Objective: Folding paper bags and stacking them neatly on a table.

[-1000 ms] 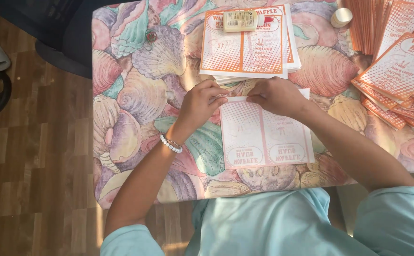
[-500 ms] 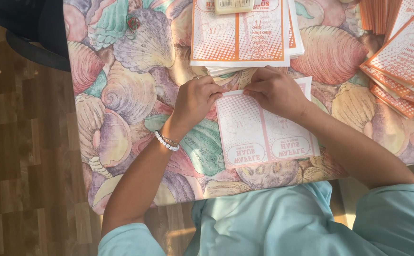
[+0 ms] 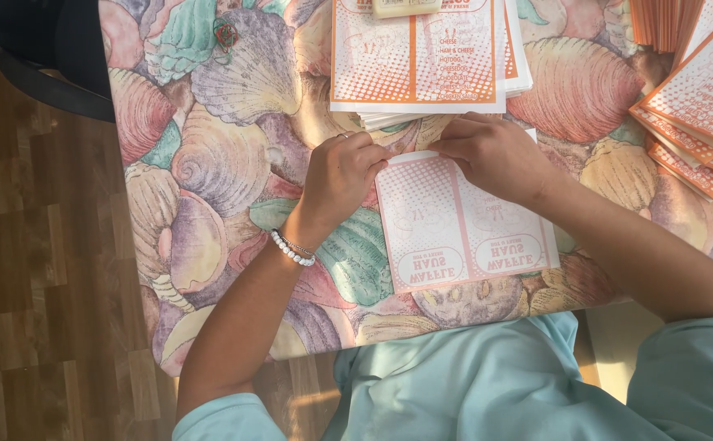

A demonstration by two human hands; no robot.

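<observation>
Shell-patterned tablecloth (image 3: 225, 171), orange-and-white paper sheet (image 3: 467, 229) lying flat near its front edge, long axis running left to right, print facing away, left hand (image 3: 341, 175) and right hand (image 3: 495, 155) pinching its far edge

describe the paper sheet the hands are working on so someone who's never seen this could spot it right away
On the table with the seashell-pattern cloth, look at the near edge, just in front of the person in the light blue top. The sheet lies flat there, its far edge under the left hand and right hand. Unlike the bright orange stack beyond it, it looks pale pink and lies single.
</observation>
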